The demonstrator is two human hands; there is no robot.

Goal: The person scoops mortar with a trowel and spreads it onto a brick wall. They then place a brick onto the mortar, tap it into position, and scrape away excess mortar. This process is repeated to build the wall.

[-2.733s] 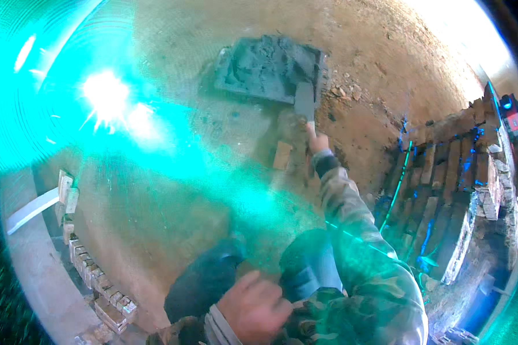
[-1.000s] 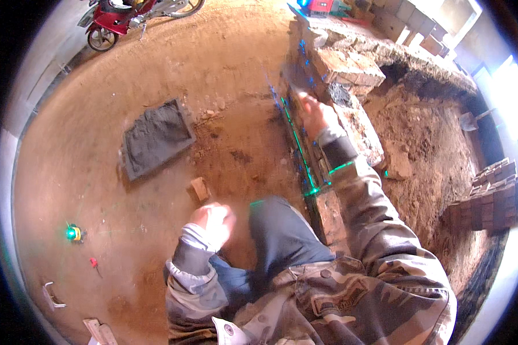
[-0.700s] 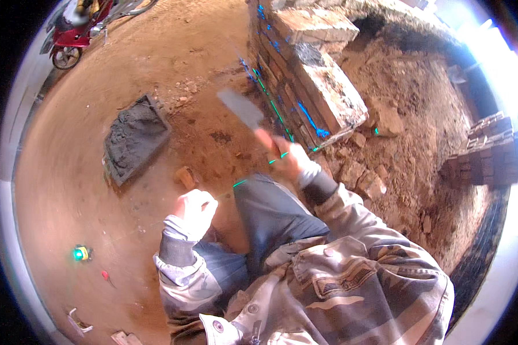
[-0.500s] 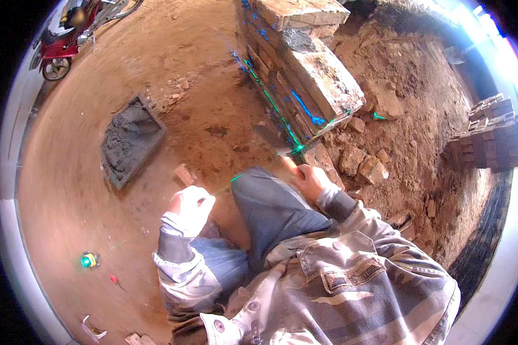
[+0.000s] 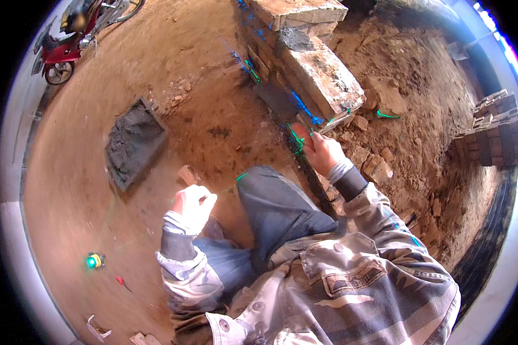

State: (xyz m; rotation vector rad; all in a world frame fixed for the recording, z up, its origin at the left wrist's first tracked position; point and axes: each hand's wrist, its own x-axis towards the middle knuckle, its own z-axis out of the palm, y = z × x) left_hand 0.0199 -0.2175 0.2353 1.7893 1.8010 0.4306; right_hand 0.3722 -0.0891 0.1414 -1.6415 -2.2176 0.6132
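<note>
My right hand is closed round the handle of a trowel. The trowel's flat grey blade, smeared by motion, lies along the side of a low brick wall. Green and blue laser light falls on the wall's side and near my right fingers. My left hand hovers by my knee with its fingers curled in. What it holds, if anything, is hidden. Just beyond it a loose brick lies on the ground. A tray heaped with dark grey mortar sits farther left.
A laser level glows green on the ground at left, with a small red object near it. Broken bricks and loose soil lie right of the wall. A brick stack stands far right, a red motorcycle far left.
My right hand has moved up and to the right, swinging the trowel forward so its blade shows against the wall's side. The left hand stays nearly where it was.
</note>
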